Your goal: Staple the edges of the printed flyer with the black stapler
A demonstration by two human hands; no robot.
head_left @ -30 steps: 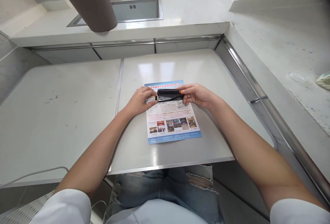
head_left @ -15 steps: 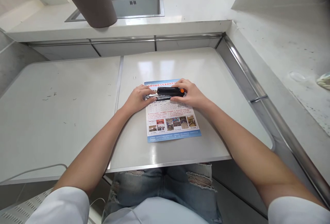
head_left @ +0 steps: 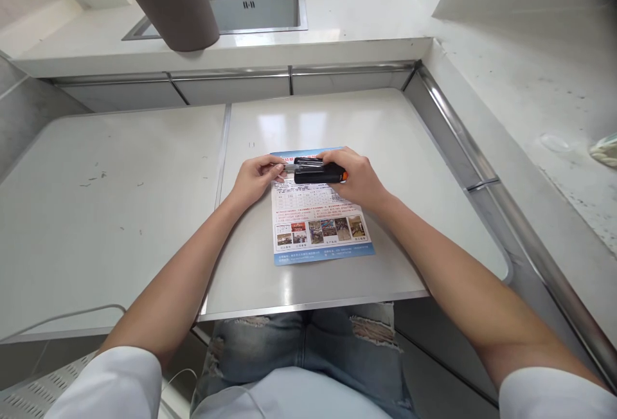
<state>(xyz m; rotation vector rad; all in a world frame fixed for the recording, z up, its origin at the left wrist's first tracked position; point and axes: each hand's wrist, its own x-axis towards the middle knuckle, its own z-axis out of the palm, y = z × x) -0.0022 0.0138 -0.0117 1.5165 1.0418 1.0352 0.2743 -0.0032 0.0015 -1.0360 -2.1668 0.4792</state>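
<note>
A black stapler (head_left: 315,171) with an orange end lies on its side over the upper part of a printed flyer (head_left: 322,239). My right hand (head_left: 354,173) is wrapped around the stapler's right end. At the stapler's left end, the fingers of my left hand (head_left: 260,177) are closed in a pinch on its silvery metal part (head_left: 289,168). What else my left fingertips may hold is hidden. The flyer has blue borders, red and black text and a row of photos, and it lies flat on the white folding table (head_left: 250,245).
Several loose staples (head_left: 94,178) are scattered on the table's left half. A staple (head_left: 251,144) lies near the fold. Behind the table stand a counter with a sink (head_left: 260,11) and a brown column (head_left: 173,8). A metal rail (head_left: 482,149) runs along the right, and a cable (head_left: 72,312) crosses the left front.
The stapler has been rolled onto its side in my right hand. My left fingers have shifted from resting around its front end to pinching the silvery part.
</note>
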